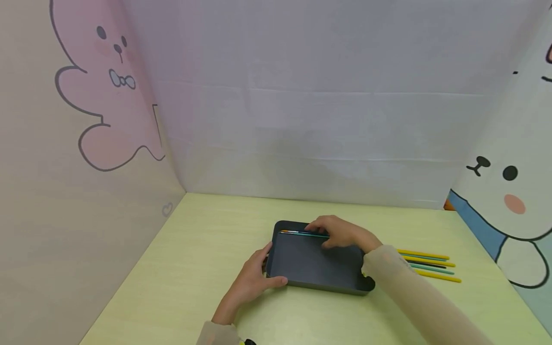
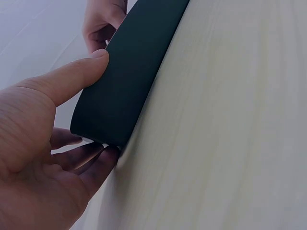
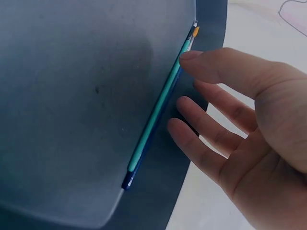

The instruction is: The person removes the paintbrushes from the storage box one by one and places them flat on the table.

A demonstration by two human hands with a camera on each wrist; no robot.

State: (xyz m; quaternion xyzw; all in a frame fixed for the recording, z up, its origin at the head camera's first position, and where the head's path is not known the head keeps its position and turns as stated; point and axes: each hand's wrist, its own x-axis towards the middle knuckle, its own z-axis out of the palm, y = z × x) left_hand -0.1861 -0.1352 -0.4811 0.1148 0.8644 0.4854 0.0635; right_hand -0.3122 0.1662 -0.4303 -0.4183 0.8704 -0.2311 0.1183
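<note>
A dark rectangular tray (image 1: 316, 266) lies on the table. My left hand (image 1: 254, 278) grips its near left corner; in the left wrist view, the thumb presses the long wall (image 2: 132, 62) and the fingers bend round the short end. Inside the tray, along the far wall, lie a teal paintbrush (image 3: 156, 112) and a dark blue paintbrush (image 3: 127, 182) with an orange tip, side by side. My right hand (image 1: 338, 232) is over these brushes, fingers spread and loosely bent. In the right wrist view, its thumb tip is right at the teal brush and its other fingertips are by the tray wall.
Several slim yellow, green and black sticks (image 1: 431, 263) lie on the table to the right of the tray, partly behind the right sleeve (image 1: 414, 287). A pale curtain (image 1: 319, 143) stands behind the table (image 1: 228, 215), with printed cartoon panels on both sides.
</note>
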